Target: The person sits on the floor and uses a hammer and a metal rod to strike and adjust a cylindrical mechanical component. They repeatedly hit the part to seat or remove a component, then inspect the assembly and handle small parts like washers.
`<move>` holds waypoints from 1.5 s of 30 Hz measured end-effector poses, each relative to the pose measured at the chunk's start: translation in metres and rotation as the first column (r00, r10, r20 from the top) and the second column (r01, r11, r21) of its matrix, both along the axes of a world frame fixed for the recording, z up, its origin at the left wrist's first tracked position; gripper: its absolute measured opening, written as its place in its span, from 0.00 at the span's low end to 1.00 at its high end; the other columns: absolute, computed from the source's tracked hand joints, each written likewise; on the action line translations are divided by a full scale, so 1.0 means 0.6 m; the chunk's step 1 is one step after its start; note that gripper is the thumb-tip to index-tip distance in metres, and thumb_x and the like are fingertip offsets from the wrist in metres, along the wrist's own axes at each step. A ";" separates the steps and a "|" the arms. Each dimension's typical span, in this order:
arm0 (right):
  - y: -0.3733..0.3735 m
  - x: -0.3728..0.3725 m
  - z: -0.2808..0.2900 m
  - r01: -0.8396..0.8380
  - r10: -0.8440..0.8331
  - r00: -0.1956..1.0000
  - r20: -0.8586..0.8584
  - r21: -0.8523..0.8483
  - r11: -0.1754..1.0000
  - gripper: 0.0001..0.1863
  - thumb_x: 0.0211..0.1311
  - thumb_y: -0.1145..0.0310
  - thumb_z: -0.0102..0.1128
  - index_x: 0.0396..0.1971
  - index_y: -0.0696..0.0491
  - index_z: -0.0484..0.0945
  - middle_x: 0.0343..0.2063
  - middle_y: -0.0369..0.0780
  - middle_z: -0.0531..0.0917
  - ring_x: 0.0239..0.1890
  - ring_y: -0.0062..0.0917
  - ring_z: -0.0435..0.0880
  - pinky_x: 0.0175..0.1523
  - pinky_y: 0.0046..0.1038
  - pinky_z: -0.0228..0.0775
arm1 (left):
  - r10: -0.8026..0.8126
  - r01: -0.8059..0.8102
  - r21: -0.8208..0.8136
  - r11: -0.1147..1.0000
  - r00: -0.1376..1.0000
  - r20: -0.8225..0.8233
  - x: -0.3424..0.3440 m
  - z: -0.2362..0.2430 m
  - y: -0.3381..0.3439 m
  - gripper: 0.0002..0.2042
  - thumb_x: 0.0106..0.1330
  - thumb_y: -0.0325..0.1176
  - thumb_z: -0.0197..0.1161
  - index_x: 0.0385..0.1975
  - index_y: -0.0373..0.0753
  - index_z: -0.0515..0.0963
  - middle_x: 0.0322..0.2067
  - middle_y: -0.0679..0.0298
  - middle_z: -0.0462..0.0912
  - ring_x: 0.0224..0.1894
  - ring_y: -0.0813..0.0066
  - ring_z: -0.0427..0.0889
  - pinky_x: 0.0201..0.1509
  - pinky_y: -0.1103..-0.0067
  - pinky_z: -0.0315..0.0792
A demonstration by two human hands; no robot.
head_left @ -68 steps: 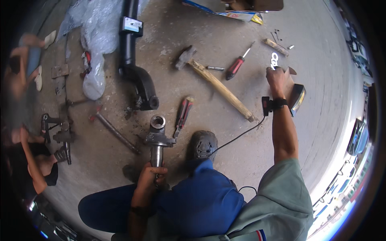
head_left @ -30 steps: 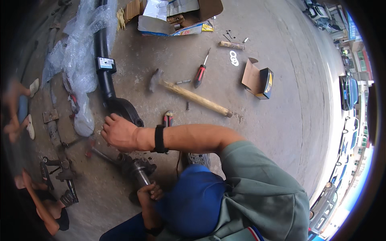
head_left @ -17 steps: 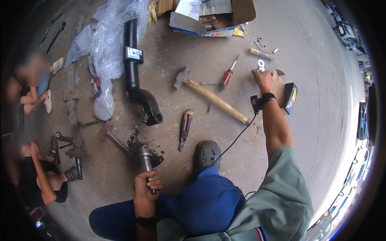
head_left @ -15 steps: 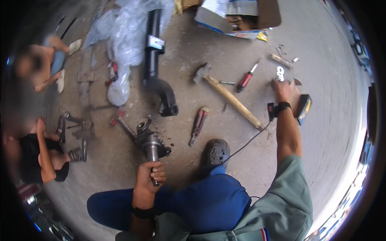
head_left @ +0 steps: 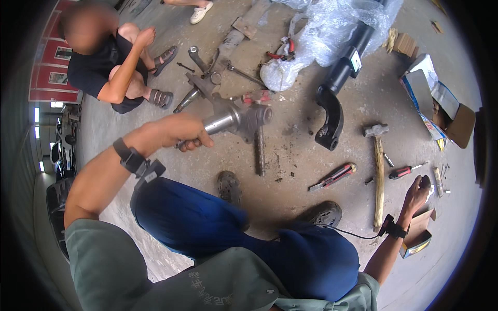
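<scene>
Left hand [head_left: 179, 132] fingers wrap tight round the smooth steel shaft of a greasy cast steering knuckle [head_left: 241, 118] held above the concrete floor [head_left: 295, 155]; right hand [head_left: 417, 194] fingertips pinch a small pale ring beside the wooden-handled hammer [head_left: 378, 171]

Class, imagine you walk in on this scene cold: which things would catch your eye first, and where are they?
Centre left, the left hand grips the shiny shaft of a heavy grey metal hub part over the concrete floor. At far right the right hand reaches among small bits beside a wooden-handled hammer. A large black bracket lies at upper centre, by crumpled clear plastic wrap.
</scene>
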State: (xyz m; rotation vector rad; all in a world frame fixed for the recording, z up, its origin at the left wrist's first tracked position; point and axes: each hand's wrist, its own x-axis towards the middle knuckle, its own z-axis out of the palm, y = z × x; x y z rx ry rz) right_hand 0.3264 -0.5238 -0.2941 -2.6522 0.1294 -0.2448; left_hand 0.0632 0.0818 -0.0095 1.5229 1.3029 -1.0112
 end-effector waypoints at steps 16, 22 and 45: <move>0.071 0.055 0.152 -0.163 0.190 0.978 0.088 -0.253 0.954 0.21 0.73 0.56 0.56 0.56 0.54 0.80 0.53 0.44 0.85 0.55 0.33 0.84 0.59 0.33 0.74 | -0.400 0.404 -0.069 0.912 0.842 -0.363 -0.281 -0.231 0.341 0.13 0.60 0.35 0.73 0.24 0.35 0.77 0.16 0.64 0.73 0.15 0.75 0.68 0.19 0.74 0.61; 0.239 0.106 0.250 -0.418 0.511 0.841 0.177 -0.387 0.822 0.18 0.73 0.59 0.57 0.54 0.54 0.80 0.50 0.42 0.86 0.51 0.33 0.86 0.57 0.32 0.76 | -0.427 0.397 0.377 0.837 0.904 -0.003 -0.381 -0.295 0.373 0.18 0.53 0.31 0.75 0.42 0.33 0.78 0.21 0.58 0.80 0.22 0.67 0.79 0.26 0.71 0.71; 0.927 -0.012 0.208 -0.879 0.805 0.476 -0.354 -0.203 0.431 0.20 0.62 0.62 0.59 0.52 0.53 0.75 0.40 0.54 0.85 0.46 0.50 0.84 0.51 0.46 0.76 | -0.397 0.453 0.264 0.852 0.886 -0.237 -0.590 -0.287 0.204 0.20 0.64 0.49 0.64 0.37 0.33 0.84 0.36 0.45 0.86 0.44 0.46 0.85 0.50 0.62 0.77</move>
